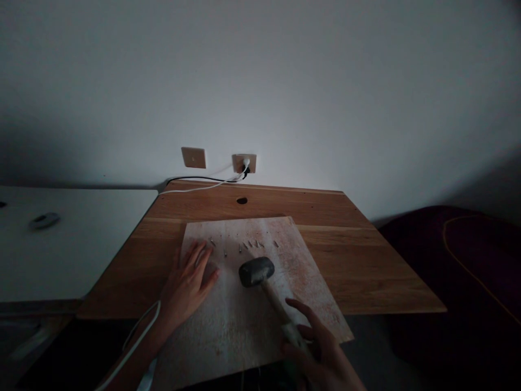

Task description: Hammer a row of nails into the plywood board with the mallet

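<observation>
A worn, pale board (244, 326) lies on the wooden tabletop and juts past its front edge. My left hand (189, 285) rests flat on the board's left side, fingers spread, holding nothing. In my right hand (319, 347) is the handle of a rubber mallet (256, 271), its dark head over the middle of the board. I cannot tell whether the head touches the board. Several small screws or nails (250, 244) are scattered beyond the mallet head; they are too small to name surely. Some of them are close to my left fingertips.
The wooden table (350, 271) stands against a white wall, with a cable hole near its back. Cables run from a wall socket (244, 163) along the back left. A white table (81, 244) adjoins on the left; a dark purple cushioned shape (439, 260) is at right.
</observation>
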A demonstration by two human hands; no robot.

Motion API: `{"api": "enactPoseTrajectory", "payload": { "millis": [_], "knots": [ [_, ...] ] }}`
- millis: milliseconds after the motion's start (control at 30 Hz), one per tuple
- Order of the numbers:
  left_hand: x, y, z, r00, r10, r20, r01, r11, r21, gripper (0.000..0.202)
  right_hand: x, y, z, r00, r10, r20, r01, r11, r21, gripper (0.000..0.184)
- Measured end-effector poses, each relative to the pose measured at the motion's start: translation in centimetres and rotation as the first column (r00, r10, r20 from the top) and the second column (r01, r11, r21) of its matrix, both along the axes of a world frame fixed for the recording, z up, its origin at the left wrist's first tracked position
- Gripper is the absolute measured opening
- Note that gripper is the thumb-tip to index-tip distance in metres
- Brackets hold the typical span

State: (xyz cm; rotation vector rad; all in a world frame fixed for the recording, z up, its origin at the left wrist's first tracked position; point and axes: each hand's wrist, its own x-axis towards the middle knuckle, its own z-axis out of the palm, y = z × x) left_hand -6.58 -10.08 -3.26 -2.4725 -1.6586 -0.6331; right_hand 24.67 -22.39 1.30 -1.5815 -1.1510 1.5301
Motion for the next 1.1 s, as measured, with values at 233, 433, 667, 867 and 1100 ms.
{"api": "enactPoseTrajectory", "payload": {
  "millis": [233,433,667,867,1100],
  "knots": [
    [0.9,2.2,0.2,0.999,-0.053,-0.006,0.053,0.998,-0.031,0.068,0.9,-0.9,-0.8,0.97,-0.235,-0.065,0.223,0.962,-0.156,0.109],
    [4.8,4.5,0.8,0.963,-0.267,0.012,0.266,0.95,-0.166,0.07,2.2,-0.7,-0.2,0.945,-0.323,-0.052,0.314,0.94,-0.134,0.097],
    [10.9,7.3,2.3,0.886,-0.448,0.122,0.464,0.846,-0.263,0.069,4.7,-0.4,0.4,0.941,-0.328,-0.079,0.32,0.943,-0.096,0.093],
    [13.9,8.3,2.1,0.78,-0.594,0.197,0.626,0.736,-0.259,0.059,5.3,-0.8,-0.5,0.939,-0.345,-0.015,0.344,0.938,-0.042,0.094],
    [14.7,9.1,2.7,0.74,-0.654,0.157,0.671,0.702,-0.237,0.049,4.8,-1.2,-1.1,0.93,-0.366,0.026,0.366,0.93,-0.034,0.092]
  ]
}}
